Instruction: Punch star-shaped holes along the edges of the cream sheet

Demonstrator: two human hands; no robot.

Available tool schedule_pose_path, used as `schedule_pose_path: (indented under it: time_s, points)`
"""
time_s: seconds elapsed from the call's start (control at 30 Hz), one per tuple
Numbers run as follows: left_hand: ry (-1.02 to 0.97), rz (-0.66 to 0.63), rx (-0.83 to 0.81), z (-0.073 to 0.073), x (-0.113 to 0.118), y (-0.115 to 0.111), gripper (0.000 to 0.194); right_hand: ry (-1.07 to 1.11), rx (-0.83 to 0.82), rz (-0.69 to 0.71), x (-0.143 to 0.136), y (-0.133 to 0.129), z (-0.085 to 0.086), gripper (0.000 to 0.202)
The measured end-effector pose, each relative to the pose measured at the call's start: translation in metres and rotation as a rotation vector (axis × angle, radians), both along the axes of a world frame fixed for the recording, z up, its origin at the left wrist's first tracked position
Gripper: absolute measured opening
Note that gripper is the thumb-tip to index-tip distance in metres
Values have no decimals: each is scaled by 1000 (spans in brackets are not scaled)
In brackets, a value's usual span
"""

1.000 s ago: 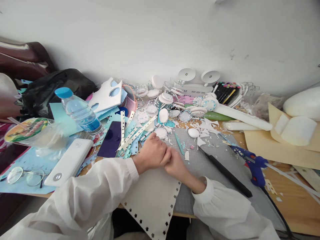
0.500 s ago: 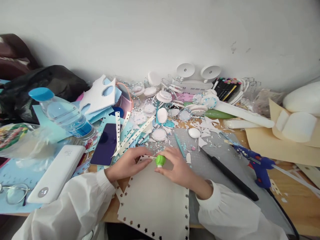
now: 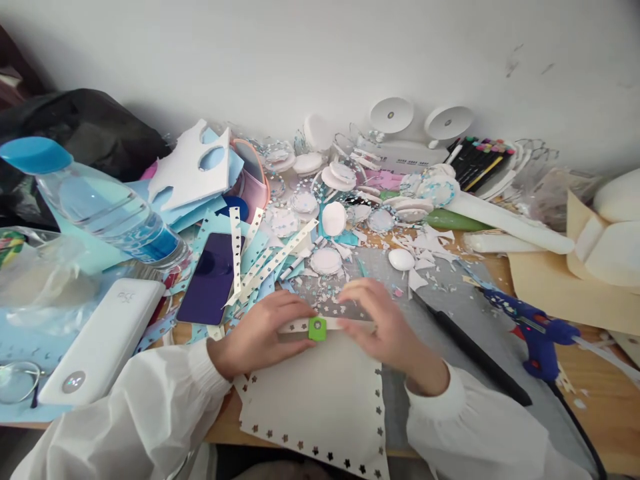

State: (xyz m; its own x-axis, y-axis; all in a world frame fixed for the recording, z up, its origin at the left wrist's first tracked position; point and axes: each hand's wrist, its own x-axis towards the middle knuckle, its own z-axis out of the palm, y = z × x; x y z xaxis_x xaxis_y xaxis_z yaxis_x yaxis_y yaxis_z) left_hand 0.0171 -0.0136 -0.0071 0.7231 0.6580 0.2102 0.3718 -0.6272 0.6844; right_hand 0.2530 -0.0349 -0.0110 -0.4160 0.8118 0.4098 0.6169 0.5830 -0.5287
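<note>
A small green craft punch point(image 3: 317, 335) sits at the far edge of a cream sheet of paper point(image 3: 315, 393). Star-shaped holes run along the sheet's borders. My left hand point(image 3: 260, 333) grips the punch from the left between thumb and fingers, over the paper's far edge. The face of the punch with a star opening points up. Just to the right, my right hand point(image 3: 385, 330) has its thumb and fingers apart. Its thumb is close to the paper's far edge; whether it touches is unclear. Small punched stars lie scattered on the grey mat point(image 3: 345, 307) beyond.
At left stand a water bottle point(image 3: 115, 207), a white power bank point(image 3: 107, 340) and a phone point(image 3: 210, 280) beside star-punched strips point(image 3: 275, 263). White discs point(image 3: 335, 220) and scraps crowd the back. A black-handled tool point(image 3: 475, 353) and a blue glue gun point(image 3: 533, 327) lie at right.
My right hand has let go of the punch and moved right, its fingers opening. My left hand now holds the punch, which has turned so its star face shows. The view has shifted slightly.
</note>
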Motion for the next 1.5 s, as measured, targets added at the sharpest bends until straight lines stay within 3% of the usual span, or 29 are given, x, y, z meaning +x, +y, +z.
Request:
schedule_pose_path:
  time_s: [0.1,0.17,0.33,0.47,0.57,0.73,0.9,1.0,1.17,1.33,1.5]
  points:
    - [45,-12,38,0,-1,0,28,-126,63,-321,22,12,-7,11]
    - [62,-7,62,0,0,-1,29,-261,84,-443,33,18,-18,14]
    - [62,51,115,-4,4,-5,27,-350,52,-482,42,24,-35,7]
    - [47,91,154,-6,8,-10,28,-235,23,-529,39,23,-29,7]
    - [36,110,180,-5,9,-11,25,21,-50,-553,36,22,-16,9]
    - [25,58,166,2,9,-8,21,467,-170,-489,35,17,1,12]
    - [51,68,160,2,11,-9,20,653,-254,-359,36,9,5,11]
    - [62,71,171,-2,13,-10,28,664,-272,-243,30,5,10,9]
    - [45,102,144,0,14,-10,19,605,-377,-69,13,-3,21,10]
    - [45,78,110,3,14,-11,27,555,-445,53,3,-8,12,9]
    - [60,75,117,2,13,-11,22,358,-399,59,1,-11,7,13]
